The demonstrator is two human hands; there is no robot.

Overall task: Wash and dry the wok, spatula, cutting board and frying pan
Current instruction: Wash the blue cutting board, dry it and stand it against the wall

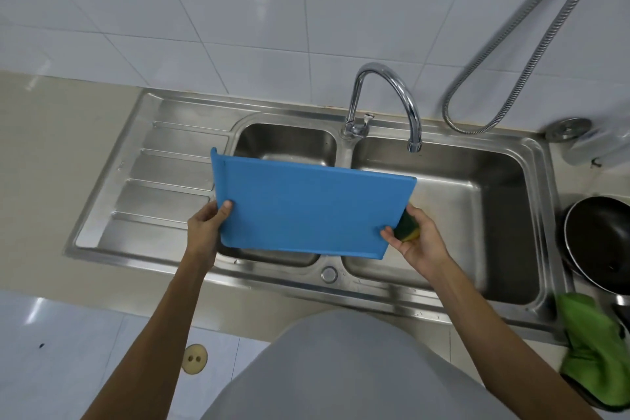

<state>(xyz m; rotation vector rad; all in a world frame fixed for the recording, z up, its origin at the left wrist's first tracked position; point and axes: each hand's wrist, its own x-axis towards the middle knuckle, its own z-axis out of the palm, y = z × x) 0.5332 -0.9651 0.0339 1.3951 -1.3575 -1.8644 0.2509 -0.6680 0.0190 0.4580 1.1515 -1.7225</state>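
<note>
Past our grey shirt [341, 368], our left hand [206, 227] grips the blue cutting board [306, 211] by its left edge above the sink [375, 293]; our right hand [419, 242] pinches its right edge against a sponge [407, 227].

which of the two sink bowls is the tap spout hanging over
The larger bowl on the right: the tap spout ends above its back edge. The smaller left bowl is partly hidden by the blue cutting board.

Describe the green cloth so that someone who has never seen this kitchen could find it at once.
Start at the steel double sink and follow its front rim to the right end. There the green cloth hangs over the edge, beside a black pan. It alone is soft, crumpled and bright green.
</note>
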